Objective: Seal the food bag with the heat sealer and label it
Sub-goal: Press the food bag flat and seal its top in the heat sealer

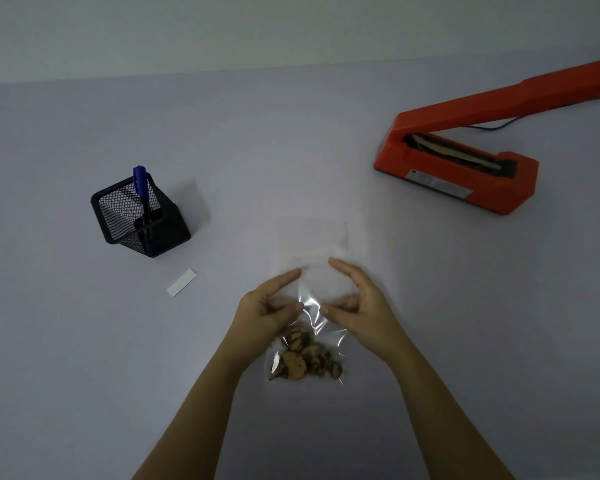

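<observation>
Pinching the clear food bag (317, 306) above its snacks, the left hand (269, 308) and right hand (359, 299) are flattening its open neck, probably readying it for the open-armed heat sealer (465, 150) lying far right of the bag.

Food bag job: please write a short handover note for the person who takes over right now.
Left hand and right hand: each pinches the clear food bag at its upper part, on the table; food sits at the near end.
Heat sealer: far right, arm raised, nothing in it.
Label: lies left of the bag, not applied.
Blue pen: stands in the mesh holder.
Done: nothing sealed that I can see.
Left: seal, write, stick label.
</observation>
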{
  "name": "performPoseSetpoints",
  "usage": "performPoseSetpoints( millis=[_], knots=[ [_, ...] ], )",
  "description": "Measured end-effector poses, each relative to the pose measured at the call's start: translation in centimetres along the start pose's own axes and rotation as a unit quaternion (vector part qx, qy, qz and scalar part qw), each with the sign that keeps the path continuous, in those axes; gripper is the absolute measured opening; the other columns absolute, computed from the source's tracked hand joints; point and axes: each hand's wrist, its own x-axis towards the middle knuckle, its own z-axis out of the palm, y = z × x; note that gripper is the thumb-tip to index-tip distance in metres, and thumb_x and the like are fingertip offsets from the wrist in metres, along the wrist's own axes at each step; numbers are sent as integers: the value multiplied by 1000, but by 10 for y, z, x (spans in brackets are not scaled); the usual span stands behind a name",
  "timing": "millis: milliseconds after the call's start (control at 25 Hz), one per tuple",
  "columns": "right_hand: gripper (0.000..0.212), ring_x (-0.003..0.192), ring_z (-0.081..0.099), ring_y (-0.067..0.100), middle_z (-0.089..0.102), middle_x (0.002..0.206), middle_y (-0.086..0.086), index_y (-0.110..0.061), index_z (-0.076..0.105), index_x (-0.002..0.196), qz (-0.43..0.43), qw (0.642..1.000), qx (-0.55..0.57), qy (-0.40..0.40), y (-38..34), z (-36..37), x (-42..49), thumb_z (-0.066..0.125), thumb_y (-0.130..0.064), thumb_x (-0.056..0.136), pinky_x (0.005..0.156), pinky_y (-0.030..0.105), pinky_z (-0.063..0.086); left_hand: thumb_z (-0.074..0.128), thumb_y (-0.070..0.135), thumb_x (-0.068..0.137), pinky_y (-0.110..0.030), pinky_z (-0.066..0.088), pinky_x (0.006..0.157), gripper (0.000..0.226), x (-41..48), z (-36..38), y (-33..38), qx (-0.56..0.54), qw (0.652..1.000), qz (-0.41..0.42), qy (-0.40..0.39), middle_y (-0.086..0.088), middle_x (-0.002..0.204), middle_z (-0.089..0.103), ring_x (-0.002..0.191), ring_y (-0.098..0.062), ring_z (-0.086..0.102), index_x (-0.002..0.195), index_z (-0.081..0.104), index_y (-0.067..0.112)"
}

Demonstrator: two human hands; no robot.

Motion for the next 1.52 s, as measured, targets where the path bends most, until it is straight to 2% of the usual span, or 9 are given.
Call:
performPoseSetpoints(
  millis=[120,280,440,560,680,880,1160,1280,1520],
  knots=[
    [59,89,69,24,71,91,10,-40,46,128,0,1000,22,2,-7,-19,-11,70,-12,81,83,32,55,62,5,85,-16,54,76,43,0,12,18,11,1000,1,-28,-5,91,76,87,-10,71,122,57,28],
    [38,93,67,22,68,103,2,-33,60,117,-7,999,14,39,-23,-56,-30,63,-10,86,90,40,54,58,-1,87,-22,55,86,35,1,35,44,2,999,-1,-35,6,100,74,93,-13,71,117,63,17],
    [34,92,68,9,66,110,-4,-23,64,110,-6,998,51,41,-39,-100,-47,61,1,86,83,27,55,56,4,90,-30,58,83,31,1,76,71,-5,999,-7,-40,-2,109,70,88,-23,72,117,62,17],
    [39,91,69,9,70,98,-5,-23,60,119,-7,998,48,35,-46,-134,-52,64,-3,85,81,23,55,54,14,92,-28,57,75,24,11,109,90,6,999,-4,-31,3,111,69,84,-24,72,113,61,24],
    [45,91,69,14,71,90,-4,-25,55,123,-10,997,54,48,-49,-157,-50,65,-5,84,77,22,55,54,18,93,-33,57,76,20,25,131,103,25,999,1,-26,-1,103,71,79,-26,72,113,55,23],
    [44,94,68,11,68,107,1,-25,54,123,-26,994,65,86,-50,-182,-41,63,-4,85,74,22,55,46,27,97,-28,56,67,27,57,158,122,54,998,-4,-15,-3,99,72,71,-27,71,121,33,26],
    [33,93,66,13,66,109,1,-33,59,112,-22,991,72,110,-54,-196,-16,63,-11,87,79,23,53,36,29,100,-27,53,56,33,87,177,134,55,994,-76,49,-8,81,73,56,-20,69,100,56,3],
    [33,90,66,5,62,117,-13,-29,58,113,-28,988,43,148,-60,-201,-2,66,-14,85,76,17,51,38,29,99,-24,51,53,32,98,179,139,38,993,-90,66,-4,73,71,55,-20,69,91,58,5],
    [35,84,66,2,61,119,-13,-26,59,114,-25,986,46,158,-64,-208,13,68,-13,83,76,18,52,39,26,99,-21,50,46,31,115,181,142,53,991,-85,85,-7,71,71,49,-18,67,87,58,6]
  ],
)
